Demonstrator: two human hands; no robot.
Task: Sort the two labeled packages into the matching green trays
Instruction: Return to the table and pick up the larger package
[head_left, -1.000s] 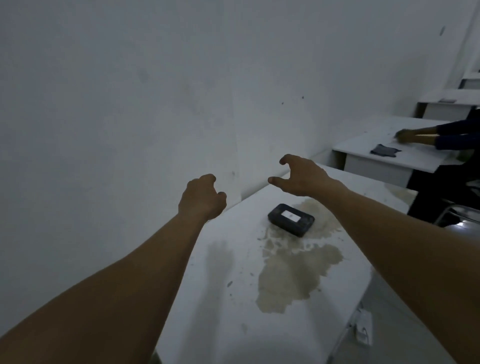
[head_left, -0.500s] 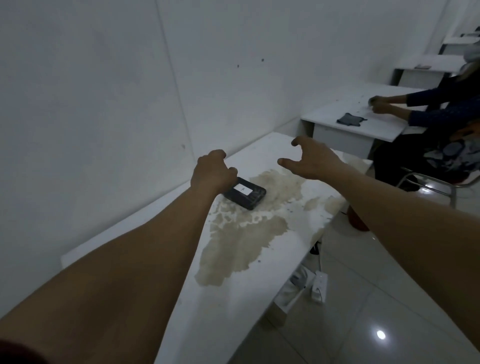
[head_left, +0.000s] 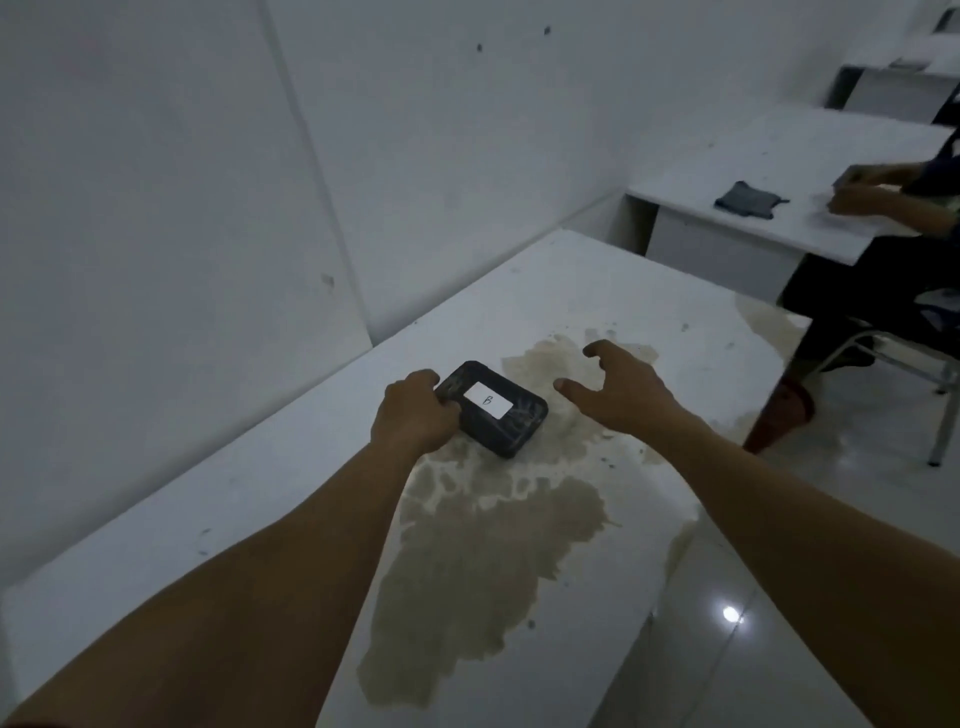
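A flat black package (head_left: 511, 422) with a white label marked "B" lies on the white table (head_left: 597, 291), on a brown stain. My left hand (head_left: 415, 415) grips the package's left edge, fingers curled around it. My right hand (head_left: 618, 392) hovers just to the right of the package with fingers spread and empty, a short gap from it. No green tray and no second package are in view.
A white wall (head_left: 182, 208) runs along the table's left side. The table's right edge drops to a shiny tiled floor (head_left: 779, 597). Beyond stands another white desk (head_left: 737, 228) with a dark cloth (head_left: 748, 200), where a seated person (head_left: 883, 197) works.
My view has dropped and closed in on the table. My left hand came down from the air onto the package's left edge and closed on it. My right hand lowered beside it, still spread.
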